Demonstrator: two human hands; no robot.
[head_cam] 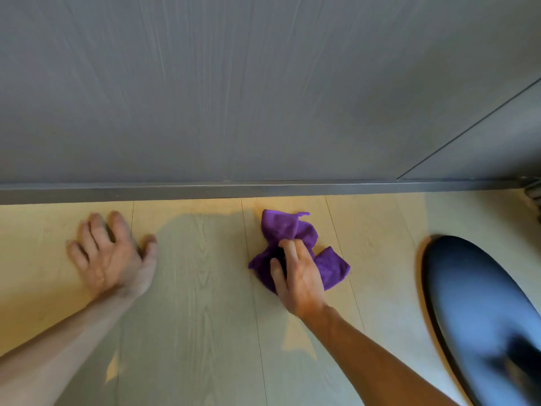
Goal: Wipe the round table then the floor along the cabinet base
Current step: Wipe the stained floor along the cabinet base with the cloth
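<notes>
Down at floor level, the right hand (298, 276) presses on a purple microfibre cloth (295, 244) that lies crumpled on the pale wood-look floor (199, 288). Its fingers (288, 250) curl over the middle of the cloth, bunching it, so this hand is clamped on the fabric, with the palm over the cloth's near edge. Folds of cloth stick out past the hand on three sides: a larger lobe toward the cabinet, a flap to the right, and a smaller dark fold to the left under the fingertips.

The cloth sits near the cabinet base (263, 189), a grey strip running across the whole view, but a narrow band of bare floor shows between the cloth's far tip and that strip. Above the strip rises the grey wood-grain cabinet front (234, 83), with a door seam slanting at the upper right.

The left hand (111, 253) is well apart from the cloth, out to the left, with open, spread fingers planted on the floor and nothing in it. It is slightly blurred. Both forearms reach in from the bottom edge, bare.

At the right, a round dark disc with a thin black rim (480, 312) cuts into view near the right forearm; whether it is the round worktop or its foot I cannot tell. It does not touch the cloth.
</notes>
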